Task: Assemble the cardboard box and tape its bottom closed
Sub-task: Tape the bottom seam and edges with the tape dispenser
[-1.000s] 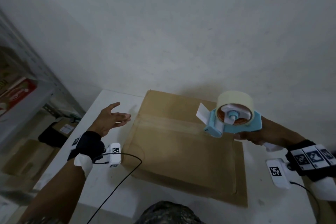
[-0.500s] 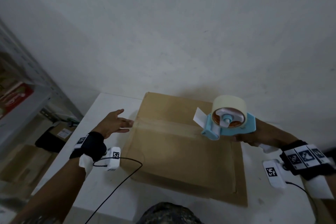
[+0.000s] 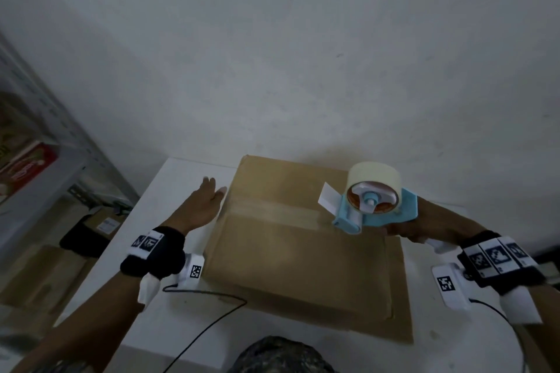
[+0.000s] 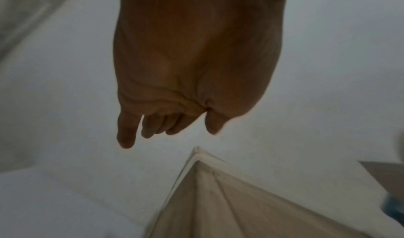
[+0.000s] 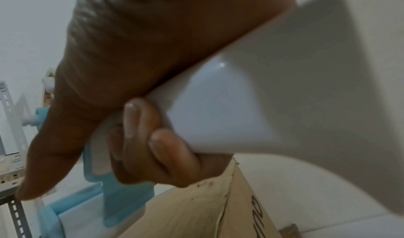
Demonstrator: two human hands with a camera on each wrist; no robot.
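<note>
A brown cardboard box (image 3: 291, 254) stands on the white table (image 3: 169, 339), flaps folded shut, a strip of clear tape (image 3: 272, 212) along its middle seam. My right hand (image 3: 415, 228) grips the white handle (image 5: 218, 106) of a blue tape dispenser (image 3: 375, 206) with a cream roll, held over the box's right part. My left hand (image 3: 203, 204) is flat with straight fingers at the box's left edge, holding nothing. From the left wrist, the left hand's fingers (image 4: 126, 131) hang above a box corner (image 4: 218, 198).
A metal shelf rack (image 3: 39, 160) with red packets stands at the left; cardboard cartons lie on the floor below it. A black cable (image 3: 212, 318) runs across the table's front. The wall rises right behind the box.
My left hand has moved right and forward, from off the box to its left edge. The dispenser has dipped a little toward the box top.
</note>
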